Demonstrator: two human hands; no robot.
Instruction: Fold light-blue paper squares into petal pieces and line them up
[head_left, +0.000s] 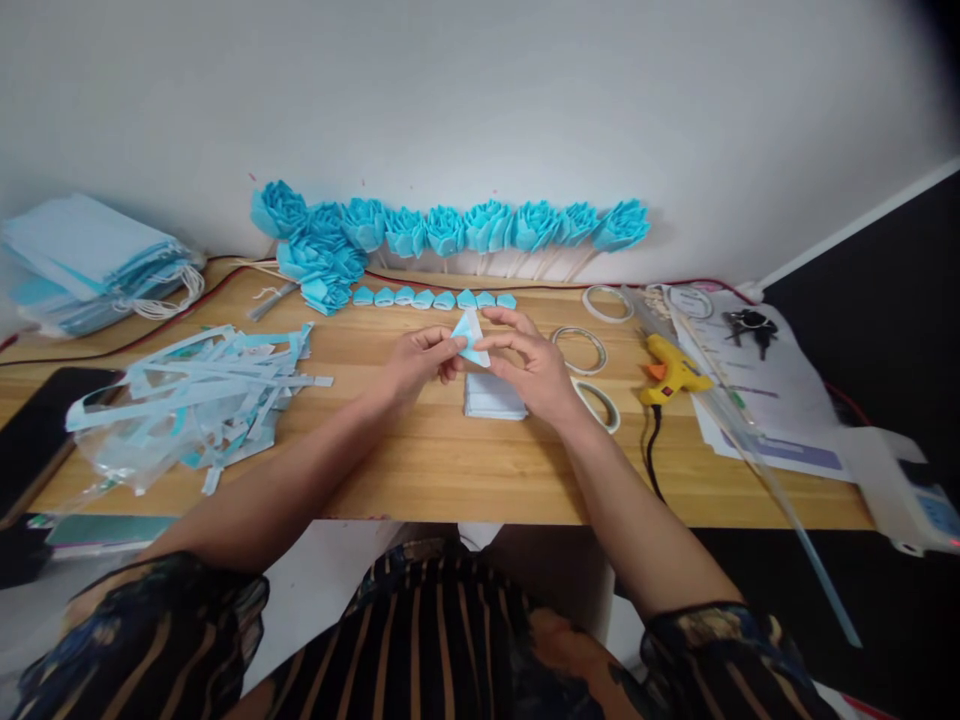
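Both hands meet over the middle of the wooden table (450, 470). My left hand (417, 360) and my right hand (525, 360) pinch one small folded piece of light blue material (471, 338) between their fingertips, held a little above the table. Just below my right hand lies a small stack of pale blue rectangles (491, 397). Behind the hands runs a row of small folded blue petals (435, 297). Along the wall stand several finished blue flowers (465, 226) on sticks.
A heap of cut blue strips (195, 395) lies at the left, a stack of face masks (90, 262) at far left. Tape rolls (579, 349), a yellow glue gun (671, 368), glue sticks, papers (757, 395) and keys (750, 324) sit at the right.
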